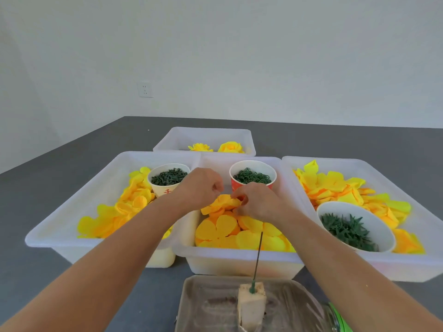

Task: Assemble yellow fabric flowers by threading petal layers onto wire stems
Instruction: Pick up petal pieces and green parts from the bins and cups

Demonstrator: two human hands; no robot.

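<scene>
Nearest, a pale foam block (251, 305) stands on a grey tray (203, 305) and holds a thin wire stem (258, 255) upright, so both hands stay free to pick and thread. Just behind it, the middle bin (239, 262) holds loose yellow petal layers (225, 230), within easy reach of the stem. Over that bin the right hand (259, 202) pinches the edge of a small stack of petals (224, 202) with curled fingers, probably to peel off one layer. The left hand (199, 188) hovers beside it, fingers curled; whether it grips anything I cannot tell. Paper cups of green parts sit in the bins: one (167, 178) in the left bin, one (253, 176) behind the hands, and a white bowl (354, 226) in the right bin (419, 209). Farthest back, a bin (206, 137) holds two finished flowers (231, 147), kept apart from the loose parts.
</scene>
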